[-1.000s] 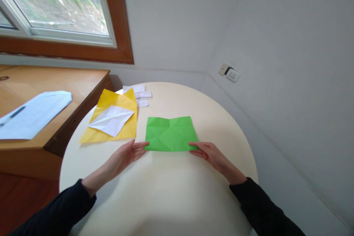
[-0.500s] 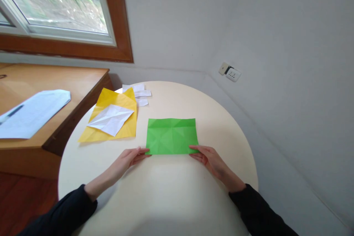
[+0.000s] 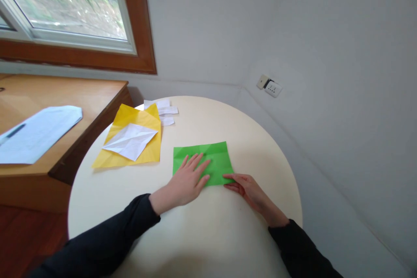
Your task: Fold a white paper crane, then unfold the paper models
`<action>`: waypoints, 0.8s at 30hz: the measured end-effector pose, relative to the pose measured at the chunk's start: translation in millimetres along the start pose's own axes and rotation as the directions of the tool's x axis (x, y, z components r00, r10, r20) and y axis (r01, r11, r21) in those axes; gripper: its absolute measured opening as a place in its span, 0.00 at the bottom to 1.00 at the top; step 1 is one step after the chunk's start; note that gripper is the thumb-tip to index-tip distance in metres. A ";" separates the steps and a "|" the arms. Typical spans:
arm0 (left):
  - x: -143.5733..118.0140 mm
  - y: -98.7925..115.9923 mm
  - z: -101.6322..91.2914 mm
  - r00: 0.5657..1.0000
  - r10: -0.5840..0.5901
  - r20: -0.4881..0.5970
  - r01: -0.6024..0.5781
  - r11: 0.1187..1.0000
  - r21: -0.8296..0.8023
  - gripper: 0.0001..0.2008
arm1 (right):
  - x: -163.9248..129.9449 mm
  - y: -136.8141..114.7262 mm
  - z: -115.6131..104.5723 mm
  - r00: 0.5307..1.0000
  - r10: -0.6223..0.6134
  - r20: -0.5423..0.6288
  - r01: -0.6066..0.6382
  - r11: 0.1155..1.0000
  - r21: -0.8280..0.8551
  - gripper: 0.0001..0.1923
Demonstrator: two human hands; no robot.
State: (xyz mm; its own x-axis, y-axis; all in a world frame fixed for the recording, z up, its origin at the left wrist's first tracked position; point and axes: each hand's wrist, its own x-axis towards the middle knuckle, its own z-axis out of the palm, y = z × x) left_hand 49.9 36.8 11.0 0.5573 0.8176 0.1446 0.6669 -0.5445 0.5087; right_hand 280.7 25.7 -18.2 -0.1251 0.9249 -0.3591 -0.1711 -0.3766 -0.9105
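Note:
A creased green sheet of paper [image 3: 216, 160], folded to a rectangle, lies on the round cream table [image 3: 208, 234]. Spread over its left half is my left hand [image 3: 185, 182], palm down with the fingers apart. Part of the sheet's left and near edge is hidden under that hand. At the near right corner, my right hand [image 3: 246, 184] pinches the paper between thumb and fingers. The sheet sits slightly turned, its right side farther up than its left.
Left of the green sheet lies a yellow paper [image 3: 143, 117] with a folded white paper [image 3: 130, 139] on it. Small white paper strips [image 3: 167, 110] are behind. A wooden desk [image 3: 97, 95] at the left bears white sheets [image 3: 48, 132] and a pen [image 3: 14, 131]. Walls close in behind and right.
My left hand has left the near left corner and moved right, onto the sheet's face. The sheet has turned slightly. My right hand still pinches its corner.

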 end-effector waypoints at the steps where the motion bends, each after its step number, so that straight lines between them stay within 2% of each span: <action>1: 5.9 -2.1 7.7 1.000 -0.013 0.028 0.010 0.996 0.088 0.25 | -0.4 -0.3 0.9 1.000 0.003 -0.005 -0.003 1.000 0.000 0.13; 4: 13.3 -11.1 27.3 0.996 -0.066 0.059 0.047 0.958 0.283 0.26 | -3.0 -2.1 3.1 1.000 0.025 -0.019 -0.026 0.999 -0.023 0.14; 7: 9.8 -18.7 39.0 0.998 -0.046 0.048 0.026 0.932 0.361 0.27 | -5.2 -8.5 0.5 0.998 0.056 0.009 -0.055 0.994 -0.097 0.16; 10: 5.2 -22.3 43.6 1.000 -0.016 0.023 0.006 0.922 0.388 0.27 | -4.2 -24.0 -9.9 0.997 0.073 0.037 -0.061 0.964 -0.260 0.19; 12: 3.9 -23.2 44.7 1.000 0.004 0.003 -0.004 0.921 0.390 0.27 | -2.5 -38.5 -17.1 1.000 0.022 0.011 -0.016 0.909 -0.416 0.19; 14: 3.6 -23.6 45.5 1.000 0.017 -0.014 -0.010 0.922 0.388 0.27 | -1.9 -53.4 -18.1 0.988 -0.150 -0.044 0.096 0.802 -0.590 0.16; 16: 3.6 -23.8 46.6 0.999 0.020 -0.027 -0.008 0.922 0.386 0.28 | -2.8 -64.5 -8.3 0.918 -0.396 -0.019 0.261 0.638 -0.724 0.14; 18: 3.6 -24.2 47.8 0.999 0.017 -0.040 0.000 0.923 0.384 0.28 | -3.0 -68.0 12.3 0.841 -0.532 0.097 0.410 0.509 -0.757 0.14; 20: 3.6 -24.7 48.9 0.999 0.018 -0.048 0.002 0.925 0.380 0.28 | 0.6 -62.7 38.4 0.816 -0.523 0.245 0.498 0.423 -0.757 0.16; 22: 3.5 -24.8 49.3 0.999 0.021 -0.047 -0.002 0.925 0.379 0.28 | 10.0 -50.3 62.0 0.814 -0.431 0.391 0.540 0.309 -0.783 0.20; 24: 3.6 -24.3 48.8 0.999 0.024 -0.041 -0.006 0.923 0.385 0.28 | 23.9 -34.9 77.1 0.810 -0.350 0.470 0.550 0.174 -0.817 0.22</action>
State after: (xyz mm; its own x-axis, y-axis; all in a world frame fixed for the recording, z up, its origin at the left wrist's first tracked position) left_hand 59.8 43.8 -42.3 0.5522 0.8114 0.1916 0.8024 -0.5797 0.1421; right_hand 208.3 56.8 20.8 -0.5011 0.8564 0.1244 0.7001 0.4857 -0.5235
